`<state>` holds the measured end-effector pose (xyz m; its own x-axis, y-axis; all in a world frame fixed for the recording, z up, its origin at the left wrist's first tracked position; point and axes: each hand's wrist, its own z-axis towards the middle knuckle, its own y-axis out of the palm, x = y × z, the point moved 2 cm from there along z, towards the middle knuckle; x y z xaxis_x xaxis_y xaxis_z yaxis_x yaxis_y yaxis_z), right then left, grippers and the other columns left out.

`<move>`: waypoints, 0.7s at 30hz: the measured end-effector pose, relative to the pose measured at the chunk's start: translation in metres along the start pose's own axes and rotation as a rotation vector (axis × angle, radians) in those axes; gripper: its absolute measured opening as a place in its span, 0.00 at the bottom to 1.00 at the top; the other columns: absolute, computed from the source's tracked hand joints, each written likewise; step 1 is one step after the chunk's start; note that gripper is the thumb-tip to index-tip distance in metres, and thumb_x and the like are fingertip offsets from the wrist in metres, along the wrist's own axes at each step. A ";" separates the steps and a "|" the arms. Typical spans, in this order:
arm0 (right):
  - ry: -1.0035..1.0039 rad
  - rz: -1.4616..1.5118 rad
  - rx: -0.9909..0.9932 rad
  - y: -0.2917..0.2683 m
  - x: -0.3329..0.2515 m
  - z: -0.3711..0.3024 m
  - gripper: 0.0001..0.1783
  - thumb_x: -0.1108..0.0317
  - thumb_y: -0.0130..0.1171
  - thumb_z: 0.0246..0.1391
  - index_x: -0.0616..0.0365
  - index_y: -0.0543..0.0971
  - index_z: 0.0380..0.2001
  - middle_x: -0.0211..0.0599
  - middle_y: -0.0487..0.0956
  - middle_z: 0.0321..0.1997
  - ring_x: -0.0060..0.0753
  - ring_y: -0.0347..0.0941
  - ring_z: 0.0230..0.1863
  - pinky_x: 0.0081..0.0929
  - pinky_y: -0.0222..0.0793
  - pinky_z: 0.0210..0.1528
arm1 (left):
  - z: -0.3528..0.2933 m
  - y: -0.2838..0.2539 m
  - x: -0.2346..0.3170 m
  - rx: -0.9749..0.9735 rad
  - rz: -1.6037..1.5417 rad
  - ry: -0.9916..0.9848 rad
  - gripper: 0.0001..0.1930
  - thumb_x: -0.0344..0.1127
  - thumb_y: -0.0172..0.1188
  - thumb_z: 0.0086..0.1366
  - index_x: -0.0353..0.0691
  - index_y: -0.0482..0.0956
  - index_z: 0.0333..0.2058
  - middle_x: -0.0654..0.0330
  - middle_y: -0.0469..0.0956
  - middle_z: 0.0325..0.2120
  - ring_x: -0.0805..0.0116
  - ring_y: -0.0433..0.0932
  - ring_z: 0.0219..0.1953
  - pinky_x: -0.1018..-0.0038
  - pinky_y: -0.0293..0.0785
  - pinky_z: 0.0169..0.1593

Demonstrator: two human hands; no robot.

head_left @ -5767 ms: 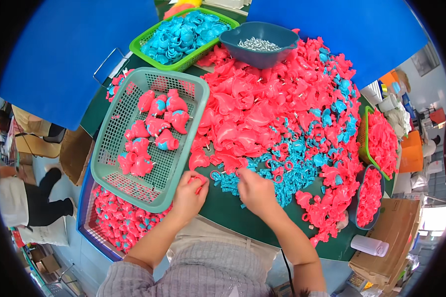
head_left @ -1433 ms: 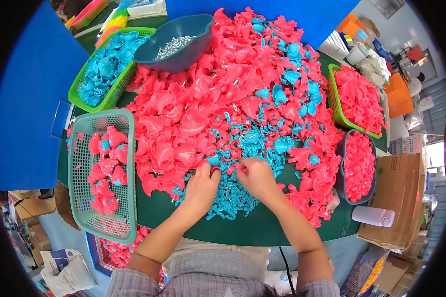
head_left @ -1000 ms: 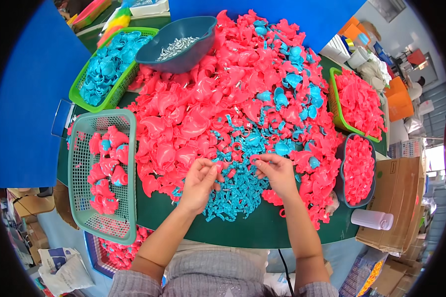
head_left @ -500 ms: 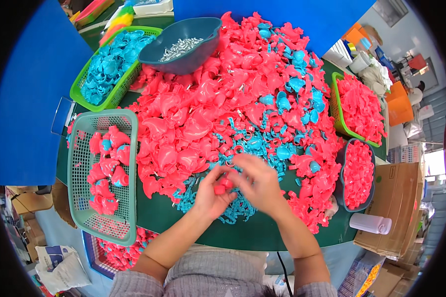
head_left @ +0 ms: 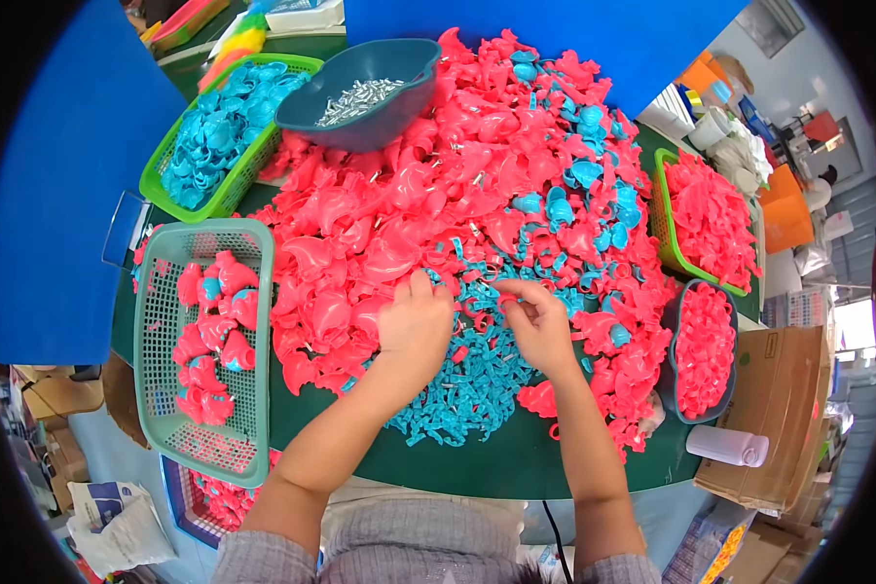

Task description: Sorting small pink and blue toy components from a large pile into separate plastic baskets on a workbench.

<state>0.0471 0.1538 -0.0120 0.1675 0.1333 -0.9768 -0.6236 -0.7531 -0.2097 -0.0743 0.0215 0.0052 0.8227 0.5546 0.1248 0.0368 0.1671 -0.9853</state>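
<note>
Pink plastic shell parts (head_left: pixel 384 243) lie heaped before me, with small blue clip-like plastic pieces (head_left: pixel 462 399) in a pile nearer to me. My left hand (head_left: pixel 416 326) is palm down at the edge between the heaps, its fingers bunched together; its palm hides whatever it grips. To its right, my right hand (head_left: pixel 540 326) reaches over the blue pieces, finger and thumb bent toward each other around a small pink part (head_left: pixel 505 303). Several larger blue shells (head_left: pixel 559 208) are mixed into the pink heap beyond.
At left stands a pale green basket (head_left: pixel 151 341) with pink-and-blue assemblies. Behind it are a green basket (head_left: pixel 229 200) of blue shells and a dark bowl (head_left: pixel 399 112) of metal pins. A green basket (head_left: pixel 664 209), a dark tub (head_left: pixel 667 375) and a bottle (head_left: pixel 726 443) stand right.
My hands were close together around a small pink part near the front. They have moved apart and farther forward, down onto the piles, uncovering more blue pieces.
</note>
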 end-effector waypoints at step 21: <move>0.584 0.861 -0.167 -0.007 -0.009 0.002 0.06 0.63 0.58 0.60 0.52 0.79 0.34 0.23 0.72 0.23 0.18 0.62 0.18 0.19 0.55 0.19 | 0.013 -0.008 -0.020 -0.124 -1.480 -0.397 0.04 0.30 0.62 0.62 0.38 0.77 0.33 0.65 0.75 0.24 0.77 0.73 0.22 0.81 0.63 0.20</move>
<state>0.0481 0.1590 -0.0023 0.0871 -0.7864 -0.6116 -0.6014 -0.5310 0.5970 -0.0983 0.0199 0.0125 -0.1913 0.1360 0.9721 0.7213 0.6911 0.0452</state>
